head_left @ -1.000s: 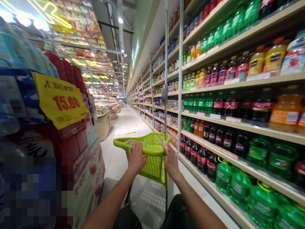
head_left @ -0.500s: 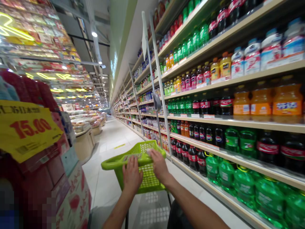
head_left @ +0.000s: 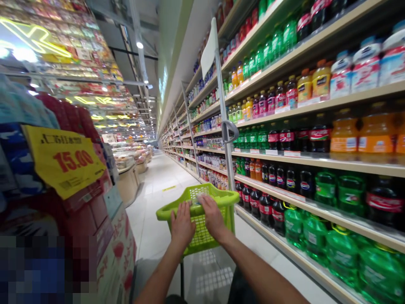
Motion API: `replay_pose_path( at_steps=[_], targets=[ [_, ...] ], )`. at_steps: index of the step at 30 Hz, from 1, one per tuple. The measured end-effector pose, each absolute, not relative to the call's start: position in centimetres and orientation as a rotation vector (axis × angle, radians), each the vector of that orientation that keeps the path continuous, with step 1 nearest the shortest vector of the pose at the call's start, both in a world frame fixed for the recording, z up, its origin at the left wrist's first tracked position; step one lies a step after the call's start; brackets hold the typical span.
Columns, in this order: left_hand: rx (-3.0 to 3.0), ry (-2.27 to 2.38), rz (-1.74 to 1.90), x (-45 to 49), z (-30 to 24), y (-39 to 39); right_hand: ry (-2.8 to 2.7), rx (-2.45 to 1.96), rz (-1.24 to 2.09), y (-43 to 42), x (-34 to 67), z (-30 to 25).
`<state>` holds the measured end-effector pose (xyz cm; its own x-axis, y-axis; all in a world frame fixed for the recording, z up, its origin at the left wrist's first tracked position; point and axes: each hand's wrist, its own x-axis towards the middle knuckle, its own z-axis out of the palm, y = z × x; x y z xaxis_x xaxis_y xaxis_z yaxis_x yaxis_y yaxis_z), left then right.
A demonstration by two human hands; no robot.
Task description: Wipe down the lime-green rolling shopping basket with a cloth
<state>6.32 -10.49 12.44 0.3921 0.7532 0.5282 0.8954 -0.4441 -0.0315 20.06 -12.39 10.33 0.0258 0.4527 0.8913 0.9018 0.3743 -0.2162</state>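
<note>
Overall, lime-green cart (head_left: 201,233): latticed walls (head_left: 193,193), smooth rounded rim (head_left: 228,197).

Floor (head_left: 156,175), pale tiled: is stretching into the distance. Shelving (head_left: 316,162), beige-edged: is lining the right side. Wall (head_left: 172,46), greenish: is rising above it. Ceiling lamp (head_left: 139,45): is glowing. Neon (head_left: 65,53), yellow: is shining upper left. Counter (head_left: 128,185), wood-toned: is standing left.

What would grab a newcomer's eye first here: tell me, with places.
The lime-green shopping cart at lower centre, left fingers and right fingers on its near edge. Next, the yellow price sign reading 15.00 at left. Soft-drink bottles line the shelves on the right.
</note>
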Motion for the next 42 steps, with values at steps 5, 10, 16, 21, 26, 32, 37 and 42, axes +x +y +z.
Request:
replay_pose_path(
  at_steps=[5, 10, 16, 21, 26, 32, 37, 42],
  targets=[
    [-2.39, -1.398, -0.654, 5.4, 12.6, -10.6, -1.564, -1.213, -0.512, -12.5, 21.5, 9.8],
    [-2.419, -1.439, -0.897, 6.2, 13.0, -10.7, -1.344, -1.248, -0.332, -12.2, 23.8, 10.8],
    [-2.774, -1.219, -1.054, 8.9, 14.3, -10.5, -1.172, -1.01, 0.315, -10.8, 18.2, 12.7],
    [-2.721, -1.267, -1.051, 10.3, 14.8, -10.6, -1.184, -0.958, 0.373, -11.4, 18.9, 12.8],
    [-2.539, -1.122, -1.1, 8.6, 14.4, -10.2, -1.351, -1.267, -0.144, -12.5, 21.8, 11.9],
    [-2.245, -1.446, -1.286, 3.0, 13.4, -7.9, -1.562, -1.452, -0.479, -13.3, 22.7, 10.5],
    [-2.384, -1.162, -1.284, 6.7, 12.8, -9.4, -1.548, -1.457, -0.533, -13.3, 22.6, 10.3],
    [-2.409, -1.226, -1.175, 4.2, 13.3, -9.3, -1.623, -1.369, -0.548, -13.8, 24.1, 9.7]
  ],
)
